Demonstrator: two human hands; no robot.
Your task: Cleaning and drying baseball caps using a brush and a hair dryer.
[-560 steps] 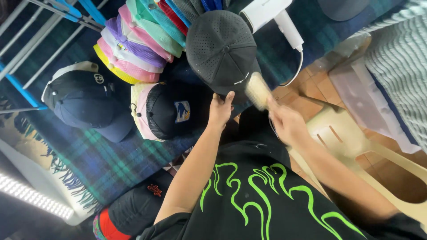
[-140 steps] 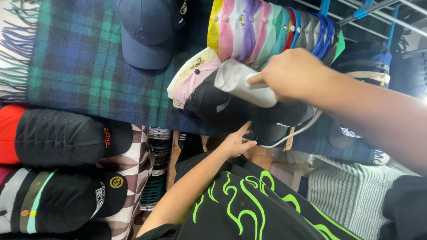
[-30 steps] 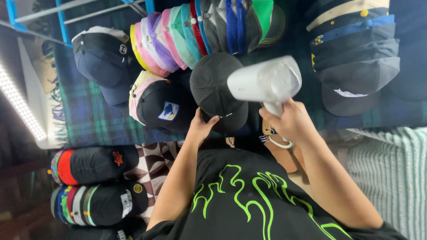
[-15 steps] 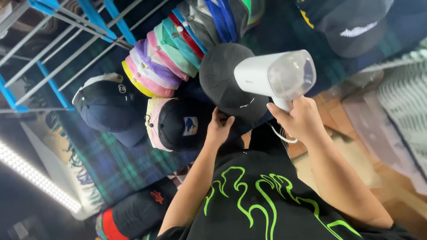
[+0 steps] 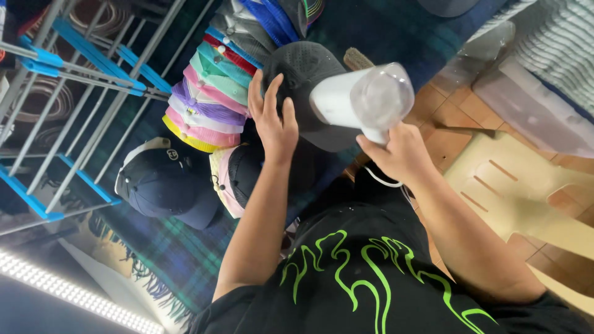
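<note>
- Left hand (image 5: 272, 120) lies flat with fingers spread on the dark cap (image 5: 303, 80), gripping nothing.
- Right hand (image 5: 399, 154) is clenched round the handle of a white dryer (image 5: 359, 99), just right of the left hand, its barrel over the cap.
- Stacked pastel caps (image 5: 207, 102) sit left of the left hand.
- A navy cap (image 5: 164, 188) lies further left.

I see a black short-sleeved T-shirt (image 5: 365, 284) on the wearer, printed with bright green flame-like outlines across the front; both forearms are bare below the sleeves; the left hand (image 5: 272, 120) and right hand (image 5: 399, 151) wear no gloves.
</note>
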